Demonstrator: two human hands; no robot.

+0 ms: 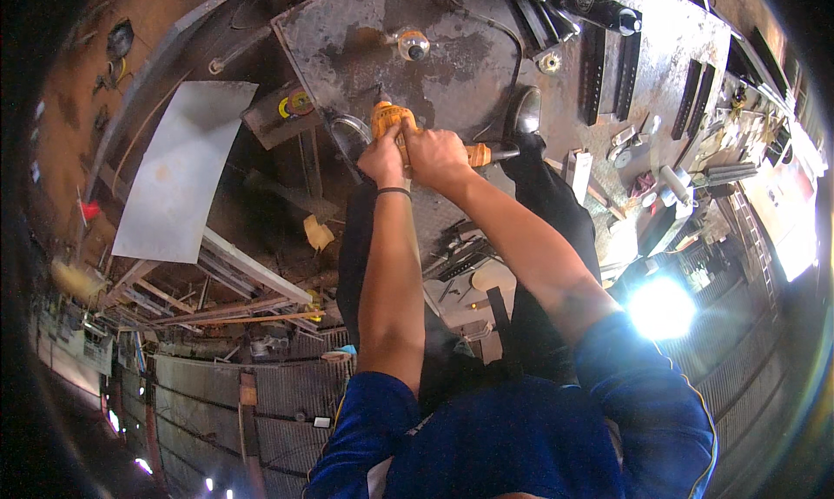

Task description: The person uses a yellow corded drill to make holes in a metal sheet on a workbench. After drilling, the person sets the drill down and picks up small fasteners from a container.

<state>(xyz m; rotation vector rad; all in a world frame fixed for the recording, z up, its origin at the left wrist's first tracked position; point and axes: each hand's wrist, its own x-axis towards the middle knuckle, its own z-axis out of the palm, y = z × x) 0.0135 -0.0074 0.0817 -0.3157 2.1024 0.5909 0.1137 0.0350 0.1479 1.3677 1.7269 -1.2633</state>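
An orange, hard-cased power tool resembling a drill is sitting centrally over a worn, stained grey metal sheet, its narrow dark tip pointing away from the person. The bare left hand and bare right hand are gripping it side by side, fingers curling closely around the casing; how much finger pressure they are applying, I cannot tell. An orange section with a grey end is showing beyond the right hand; whether it is belonging to the same tool is unclear.

The step in hand is apparently steadying or working the tool against the sheet, though tip contact is too small to confirm. The next move is probably calling for a firm two-handed hold and careful alignment of the tip.

Counting outward: one rounded, clear container with a dark cap is standing ahead of the tool; two dark shoes, the left and the right, are flanking it. Four dark, slotted metal strips are lying rightward in two pairs. One pale, flat rectangular panel is lying leftward, near one red-and-yellow round disc.
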